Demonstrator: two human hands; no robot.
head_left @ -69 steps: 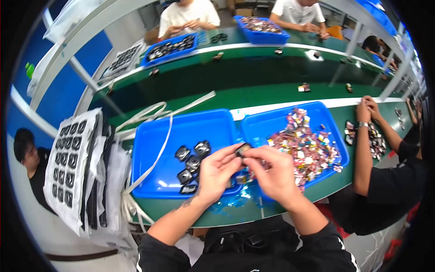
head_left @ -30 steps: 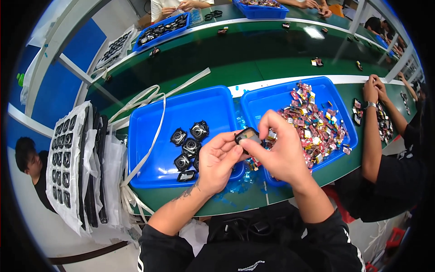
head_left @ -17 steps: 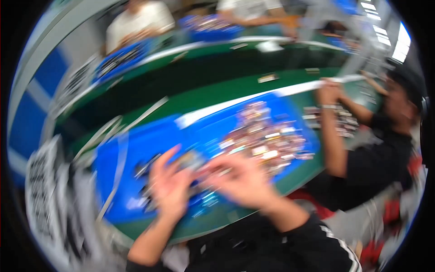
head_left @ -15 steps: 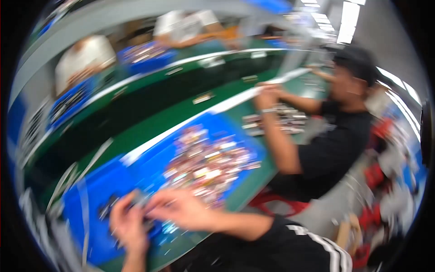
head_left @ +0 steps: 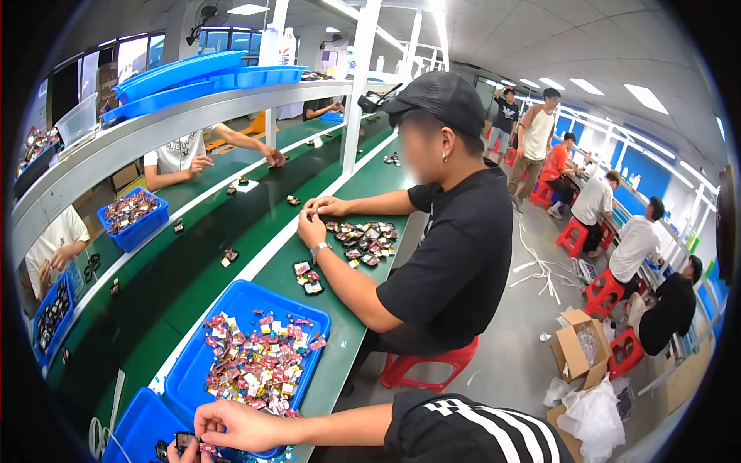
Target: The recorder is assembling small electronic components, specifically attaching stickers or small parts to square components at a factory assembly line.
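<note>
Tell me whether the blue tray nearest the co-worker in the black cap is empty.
No, that blue tray holds a heap of small pink, white and yellow parts.

My right hand is low in view, at the near end of a blue tray heaped with small parts; the air above the heap is open. Ahead, a co-worker's forearm and piled dark pieces block the table. Leftward, past a white rail, the green belt leaves gaps between scattered pieces.
</note>
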